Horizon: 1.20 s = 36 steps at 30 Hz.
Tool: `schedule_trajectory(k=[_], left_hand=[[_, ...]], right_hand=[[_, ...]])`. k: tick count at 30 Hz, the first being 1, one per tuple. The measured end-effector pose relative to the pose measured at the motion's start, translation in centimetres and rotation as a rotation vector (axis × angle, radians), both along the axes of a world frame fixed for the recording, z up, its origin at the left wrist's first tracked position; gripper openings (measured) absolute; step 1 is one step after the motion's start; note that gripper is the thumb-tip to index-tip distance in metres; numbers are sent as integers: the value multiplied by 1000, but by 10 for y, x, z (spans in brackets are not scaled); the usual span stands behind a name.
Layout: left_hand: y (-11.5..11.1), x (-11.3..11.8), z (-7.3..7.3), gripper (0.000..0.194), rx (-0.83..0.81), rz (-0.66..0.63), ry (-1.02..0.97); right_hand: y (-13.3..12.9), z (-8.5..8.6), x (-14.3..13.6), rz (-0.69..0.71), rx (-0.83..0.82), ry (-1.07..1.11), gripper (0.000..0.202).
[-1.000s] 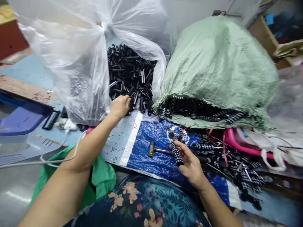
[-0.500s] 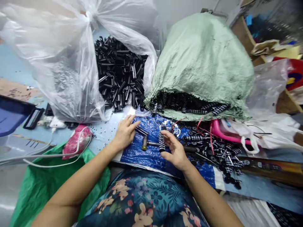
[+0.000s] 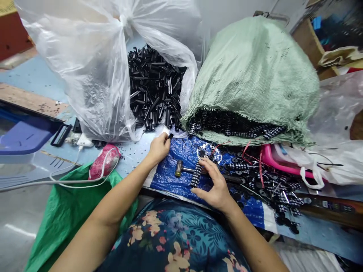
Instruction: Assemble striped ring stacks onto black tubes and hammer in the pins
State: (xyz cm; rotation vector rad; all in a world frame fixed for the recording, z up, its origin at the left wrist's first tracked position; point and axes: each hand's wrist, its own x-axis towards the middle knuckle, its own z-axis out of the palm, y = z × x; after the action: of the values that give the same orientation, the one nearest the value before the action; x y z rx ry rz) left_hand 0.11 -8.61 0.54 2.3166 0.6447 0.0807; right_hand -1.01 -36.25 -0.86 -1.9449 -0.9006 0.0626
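My left hand (image 3: pixel 159 149) is closed at the near edge of the clear plastic bag, a small black plastic piece (image 3: pixel 170 136) poking out from its fingertips. Most of that piece is hidden. My right hand (image 3: pixel 214 186) curves around a black cylinder with rows of white character squares (image 3: pixel 196 173). Its fingertips are at the far end and its thumb at the near end. A small hammer (image 3: pixel 179 168) lies on the blue sheet (image 3: pixel 167 181), its handle running behind the cylinder.
Black plastic pieces (image 3: pixel 155 90) fill the opening of a clear bag (image 3: pixel 93 75). A green woven sack (image 3: pixel 255 68) holds more patterned cylinders. Loose cylinders, black discs and rods lie right, beside a pink-rimmed container (image 3: pixel 269 160). A white cable (image 3: pixel 70 182) crosses at left.
My left hand has moved away from the hammer toward the clear bag and closed its fingers. The black bar near its fingertips no longer lies beside the hammer. The cylinder has shifted slightly nearer me.
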Motion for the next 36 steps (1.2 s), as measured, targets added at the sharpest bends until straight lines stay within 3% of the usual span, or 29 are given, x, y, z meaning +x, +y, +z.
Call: schedule_trajectory(k=[4,6,8,10,14,16,20,25,27,29,32,36], left_hand=[[-33,-26,9,18,-775,98,-188],[-57,-38,14,33,-1032,86,-156],[-76,-46,18,42,-1172,102,-141],[-86,-51,20,39,-1268,143,-157],[-84,-58,22,39,-1393,142,-153],[-78,-62,21,40,-1375,103,-136],[-74,-66,15,37,-1189,14,-130],[-64,-63,1,38,-1203,-64,-84],[-48,-60,-5,34,-998,-113,-163],[-27,-57,-8,25,-625,-193,-219],[3,-51,-11,18,-175,-344,-87],[17,-42,-14,26,-97,-450,112]], right_hand=[[-1,0,2,-84,9,-256,97],[7,2,4,-52,19,-346,101],[18,4,4,12,26,-382,102],[28,4,4,41,35,-398,101],[33,1,2,25,27,-406,99],[31,-2,0,34,7,-399,98],[30,-6,-4,40,-38,-397,97],[24,-9,1,30,-94,-392,101],[12,-14,6,-9,-205,-428,87],[-1,-20,9,-50,-373,-495,52],[-13,-23,10,-60,-488,-566,19],[0,-12,8,-165,-289,-565,22]])
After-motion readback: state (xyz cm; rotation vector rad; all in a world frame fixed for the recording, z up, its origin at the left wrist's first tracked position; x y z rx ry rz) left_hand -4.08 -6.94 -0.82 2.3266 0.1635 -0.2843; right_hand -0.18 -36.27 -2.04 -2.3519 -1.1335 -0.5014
